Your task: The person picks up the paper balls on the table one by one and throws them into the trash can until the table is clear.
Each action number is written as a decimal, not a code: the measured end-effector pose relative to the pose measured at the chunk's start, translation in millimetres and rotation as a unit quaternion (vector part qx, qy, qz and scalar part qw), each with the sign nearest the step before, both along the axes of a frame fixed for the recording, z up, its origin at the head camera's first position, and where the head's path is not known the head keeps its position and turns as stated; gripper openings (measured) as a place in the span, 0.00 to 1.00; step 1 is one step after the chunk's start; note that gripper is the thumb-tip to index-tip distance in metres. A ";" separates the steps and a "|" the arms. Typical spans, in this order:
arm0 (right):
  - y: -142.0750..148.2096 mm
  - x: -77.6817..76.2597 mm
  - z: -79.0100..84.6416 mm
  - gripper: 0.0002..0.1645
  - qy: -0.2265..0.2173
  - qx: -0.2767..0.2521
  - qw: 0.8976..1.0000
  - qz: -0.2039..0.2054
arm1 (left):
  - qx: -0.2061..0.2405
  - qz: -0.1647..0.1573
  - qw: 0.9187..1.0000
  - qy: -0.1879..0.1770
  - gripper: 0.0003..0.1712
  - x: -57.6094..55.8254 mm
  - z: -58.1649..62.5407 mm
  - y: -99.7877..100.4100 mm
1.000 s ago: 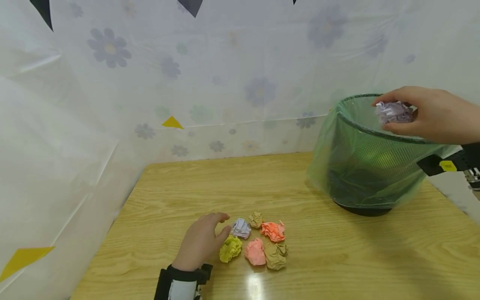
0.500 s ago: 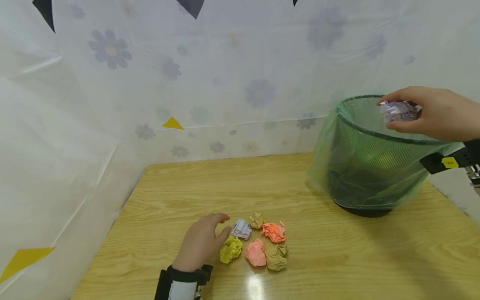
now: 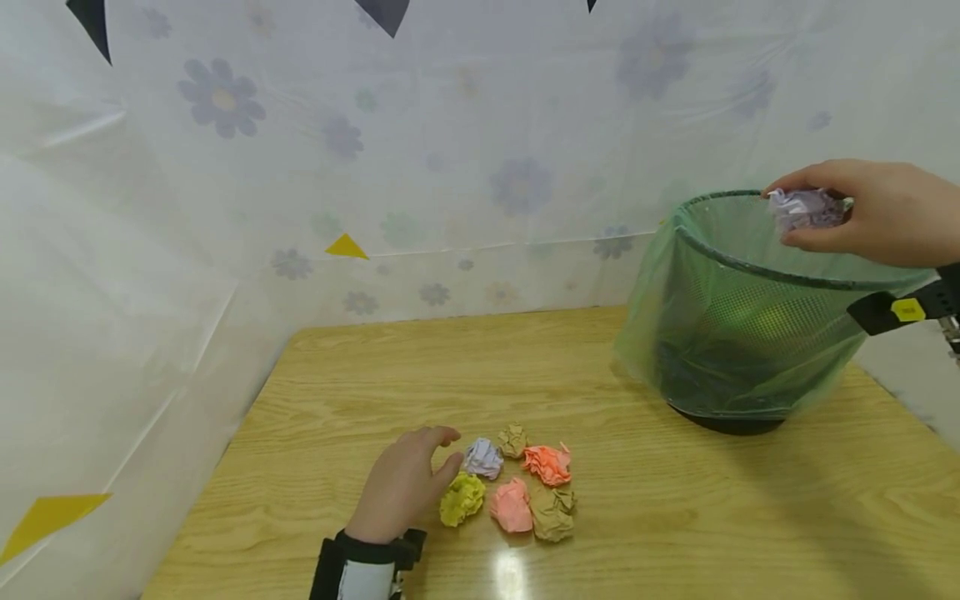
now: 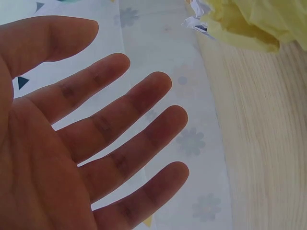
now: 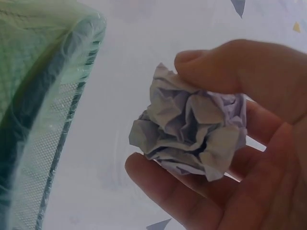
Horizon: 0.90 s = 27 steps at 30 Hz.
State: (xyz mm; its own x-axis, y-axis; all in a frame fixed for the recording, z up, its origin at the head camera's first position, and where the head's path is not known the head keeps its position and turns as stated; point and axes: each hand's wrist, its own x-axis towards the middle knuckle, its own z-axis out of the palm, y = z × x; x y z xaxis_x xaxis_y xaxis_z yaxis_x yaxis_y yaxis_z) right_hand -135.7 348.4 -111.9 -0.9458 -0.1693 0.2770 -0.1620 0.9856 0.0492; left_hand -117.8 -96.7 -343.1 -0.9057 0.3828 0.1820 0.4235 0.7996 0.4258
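Observation:
My right hand (image 3: pixel 892 208) pinches a crumpled white paper ball (image 3: pixel 804 208) between thumb and fingers, above the rim of a mesh wastebasket (image 3: pixel 738 333) lined with a green bag. In the right wrist view the same paper ball (image 5: pixel 192 127) sits beside the basket's rim (image 5: pixel 86 33). My left hand (image 3: pixel 401 483) holds nothing, its fingers relaxed and spread. It hovers beside a yellow paper ball (image 3: pixel 462 500) and a white one (image 3: pixel 483 458). Farther right lie a small tan ball (image 3: pixel 513 440), an orange one (image 3: pixel 548 463), a pink one (image 3: pixel 512 505) and a larger tan one (image 3: pixel 552 512).
The wooden table (image 3: pixel 420 367) carries the paper balls and the basket. Behind it hangs a flower-patterned white sheet (image 3: pixel 450 150), with another sheet along the left side. A yellowish shape (image 3: pixel 780 318) shows faintly through the basket's mesh.
My right hand, with the white paper ball, has moved slightly right and up over the basket. My left hand and the paper balls on the table have stayed in place.

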 end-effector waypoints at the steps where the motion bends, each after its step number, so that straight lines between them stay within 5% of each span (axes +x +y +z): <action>1: 1.4 -1.1 0.8 0.32 -0.003 0.003 1.000 -0.002 | 0.000 0.000 1.000 0.000 0.15 0.0 0.1 0.2; 27: 24.4 -23.4 14.2 0.39 -0.068 0.013 0.997 -0.045 | 0.007 -0.003 1.000 -0.006 0.15 0.2 -1.4 1.8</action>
